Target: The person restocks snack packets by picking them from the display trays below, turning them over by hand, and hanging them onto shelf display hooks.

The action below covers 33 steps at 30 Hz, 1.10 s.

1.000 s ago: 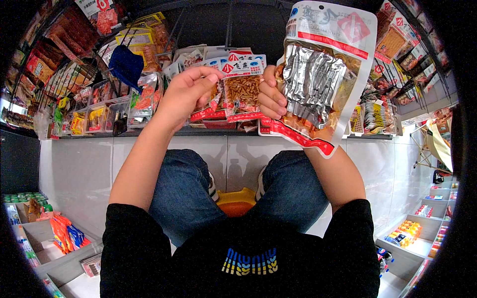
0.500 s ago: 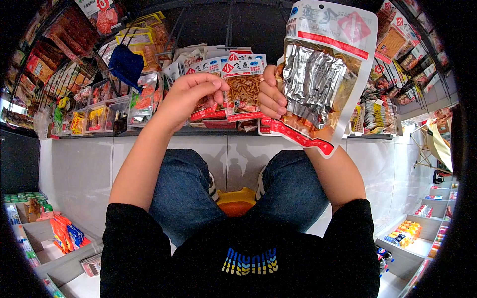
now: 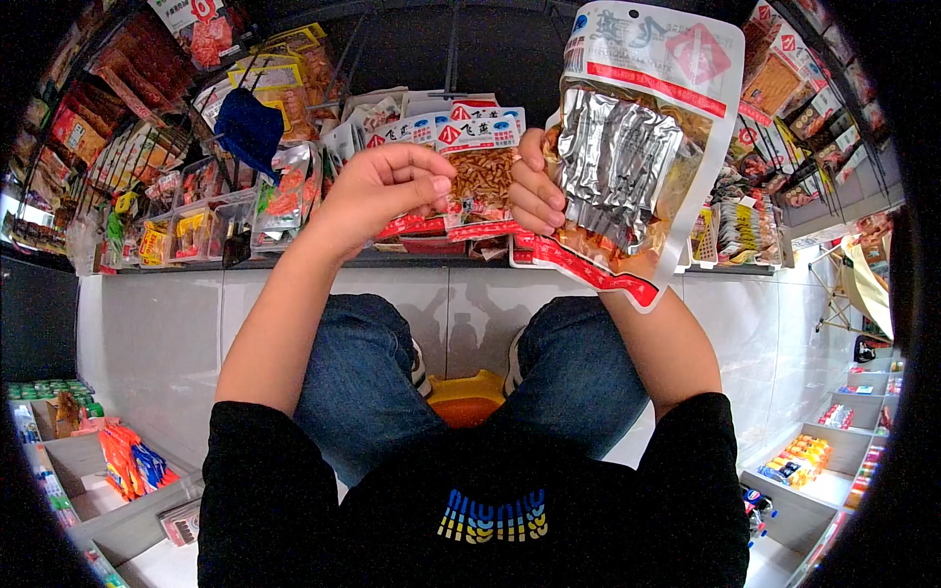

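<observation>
My right hand is closed around the left edge of a large clear-and-white food packet, held upright with silver foil inside and a red band at its lower edge. My left hand hangs in front of the shelf, its fingers curled and thumb against the fingertips; whether anything small is between them is hidden. Just behind it and to its right is a white-topped packet of brown strips, among several similar packets on the shelf.
A dark blue cloth-like item hangs left of my left hand. Clear bins of packets line the shelf edge. Metal hooks stick out above. Between my feet is a yellow-orange stool. Low shelves stand at both lower corners.
My left hand's fingers have curled and its thumb has shifted, while the hand moved slightly right. My right hand and the large packet have stayed nearly still.
</observation>
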Each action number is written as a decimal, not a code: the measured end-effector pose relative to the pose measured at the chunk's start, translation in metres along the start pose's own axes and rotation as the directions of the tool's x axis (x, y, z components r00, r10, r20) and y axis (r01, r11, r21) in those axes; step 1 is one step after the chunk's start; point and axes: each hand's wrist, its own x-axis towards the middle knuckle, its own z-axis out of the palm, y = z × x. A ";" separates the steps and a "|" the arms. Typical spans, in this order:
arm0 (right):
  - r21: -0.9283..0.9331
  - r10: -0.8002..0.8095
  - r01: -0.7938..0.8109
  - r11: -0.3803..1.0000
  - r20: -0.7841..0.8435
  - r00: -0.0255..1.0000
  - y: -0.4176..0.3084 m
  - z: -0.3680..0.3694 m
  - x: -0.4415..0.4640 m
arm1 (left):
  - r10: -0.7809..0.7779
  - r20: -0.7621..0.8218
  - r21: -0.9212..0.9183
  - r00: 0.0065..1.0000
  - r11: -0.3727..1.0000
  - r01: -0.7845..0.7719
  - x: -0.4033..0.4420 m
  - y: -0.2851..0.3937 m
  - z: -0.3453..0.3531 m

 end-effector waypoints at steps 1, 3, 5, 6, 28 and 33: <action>0.003 0.001 -0.001 1.000 0.000 1.000 0.000 0.000 0.000 | 0.009 0.009 0.010 1.000 1.000 -0.009 0.000 0.000 0.000; 0.006 0.005 -0.005 1.000 0.011 1.000 0.000 -0.002 0.000 | 0.018 0.019 0.019 1.000 1.000 -0.018 0.000 0.000 0.002; 0.008 0.010 -0.010 1.000 0.023 1.000 0.000 -0.004 0.000 | 0.064 0.000 0.092 0.998 0.994 -0.064 -0.001 0.001 0.005; 0.014 0.008 -0.008 1.000 0.032 0.999 0.001 -0.005 0.001 | 0.065 0.000 0.092 0.998 0.994 -0.064 0.000 0.000 0.004; -0.032 0.025 -0.025 0.999 -0.006 1.000 0.000 -0.002 -0.001 | 0.037 0.055 0.034 0.998 0.999 -0.039 0.000 -0.001 0.002; -0.093 0.015 -0.014 0.996 0.004 1.000 0.002 -0.005 -0.001 | 0.035 0.037 0.155 0.999 0.987 -0.040 0.000 0.000 0.000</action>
